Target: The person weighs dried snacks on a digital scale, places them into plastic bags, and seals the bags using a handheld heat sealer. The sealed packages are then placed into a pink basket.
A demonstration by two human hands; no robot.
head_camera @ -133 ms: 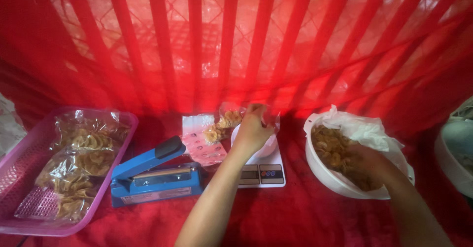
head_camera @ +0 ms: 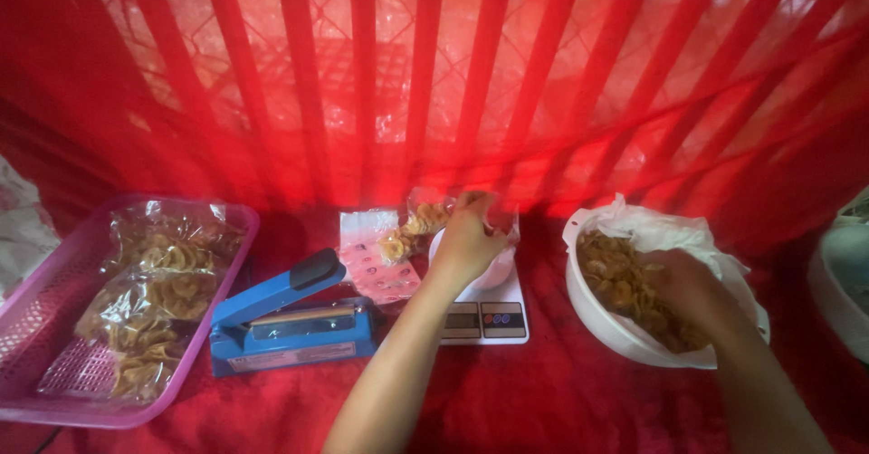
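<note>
Nothing much has shifted since the earlier frame: our hands sit where they were, the left on the bag over the scale, the right in the bowl.

We see a clear plastic bag of chips [head_camera: 418,226], crinkled and glossy, holding pale golden ridged slices; it lies tilted over the white digital scale [head_camera: 484,314], its mouth toward our left hand [head_camera: 466,241]. That hand reaches forward from below, forearm angled up and to the right, fingers curled around the bag's open edge and pinching it. Our right hand [head_camera: 679,286] comes in from the lower right, wrist bent down into the white bowl [head_camera: 593,314], which is lined with thin white plastic and heaped with loose chips [head_camera: 615,277]; the fingers are buried among them, so we cannot tell whether they are closed.

Counted: one scale, one bowl, one blue heat sealer [head_camera: 285,323] just left of the scale, one pink basket [head_camera: 45,327] at far left holding what look like two filled bags [head_camera: 158,296], and one flat stack of empty printed bags [head_camera: 376,259] behind the sealer. All rest on the red-covered worktop [head_camera: 543,400].
</note>
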